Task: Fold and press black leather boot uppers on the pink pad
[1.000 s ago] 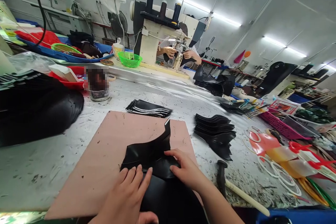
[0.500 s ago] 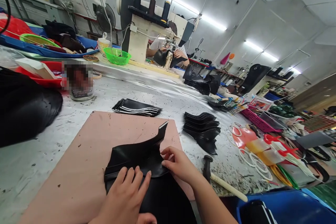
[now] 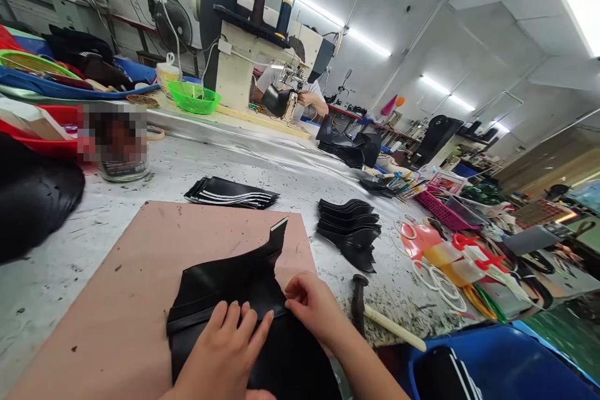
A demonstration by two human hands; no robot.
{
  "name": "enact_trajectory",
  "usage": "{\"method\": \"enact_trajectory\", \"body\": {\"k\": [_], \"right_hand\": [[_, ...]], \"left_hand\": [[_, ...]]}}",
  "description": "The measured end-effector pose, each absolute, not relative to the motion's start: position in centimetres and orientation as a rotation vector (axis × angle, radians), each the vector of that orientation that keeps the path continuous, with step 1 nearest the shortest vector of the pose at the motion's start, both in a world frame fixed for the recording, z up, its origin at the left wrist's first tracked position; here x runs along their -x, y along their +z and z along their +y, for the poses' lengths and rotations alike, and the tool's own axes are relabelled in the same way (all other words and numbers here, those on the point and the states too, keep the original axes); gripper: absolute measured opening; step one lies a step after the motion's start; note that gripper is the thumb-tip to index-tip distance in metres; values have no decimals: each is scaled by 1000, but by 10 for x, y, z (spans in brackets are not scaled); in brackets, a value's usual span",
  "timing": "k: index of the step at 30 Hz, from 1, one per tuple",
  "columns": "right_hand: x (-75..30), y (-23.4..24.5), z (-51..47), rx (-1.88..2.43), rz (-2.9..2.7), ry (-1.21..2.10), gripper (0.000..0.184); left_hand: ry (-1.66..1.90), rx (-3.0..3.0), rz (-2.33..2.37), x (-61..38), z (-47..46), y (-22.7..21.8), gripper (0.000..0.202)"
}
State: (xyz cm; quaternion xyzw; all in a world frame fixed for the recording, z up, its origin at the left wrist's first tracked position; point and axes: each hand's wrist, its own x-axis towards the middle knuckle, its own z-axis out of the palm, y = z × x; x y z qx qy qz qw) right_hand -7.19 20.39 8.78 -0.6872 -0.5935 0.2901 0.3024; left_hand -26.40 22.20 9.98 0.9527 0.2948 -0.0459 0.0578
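A black leather piece (image 3: 225,281) lies over a larger black leather panel (image 3: 300,356) on a pinkish board (image 3: 117,287). Its narrow upper end bends up at the right, showing a pale strip along the tip. My left hand (image 3: 229,340) rests flat with its fingers spread across the seam where the two pieces overlap. At the right end of that seam, my right hand (image 3: 312,309) pinches the leather edge between thumb and curled fingers. The lower part of the panel is hidden under my left hand and runs out of view.
A hammer (image 3: 360,303) lies right of the board. Behind are stacked black strips (image 3: 234,192) and curved black pieces (image 3: 349,225). A blue bin (image 3: 506,362) stands at lower right, a glass jar (image 3: 124,165) at left. Beyond, a person works at a sewing machine (image 3: 239,62).
The whole scene has shifted left in view. My right fingers have moved down slightly along the leather edge, and the piece's lower edge now lies flatter there. My left hand stays on the seam.
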Motion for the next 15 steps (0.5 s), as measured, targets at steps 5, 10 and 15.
{"method": "enact_trajectory", "body": {"k": [5, 10, 15], "right_hand": [[91, 67, 170, 1603, -1991, 168, 29], [93, 56, 154, 1401, -2230, -535, 38], [82, 73, 180, 1666, -2054, 389, 29]], "left_hand": [[-169, -2806, 887, 266, 226, 105, 90], [4, -2811, 766, 293, 236, 92, 75], [696, -3287, 548, 318, 244, 62, 32]]}}
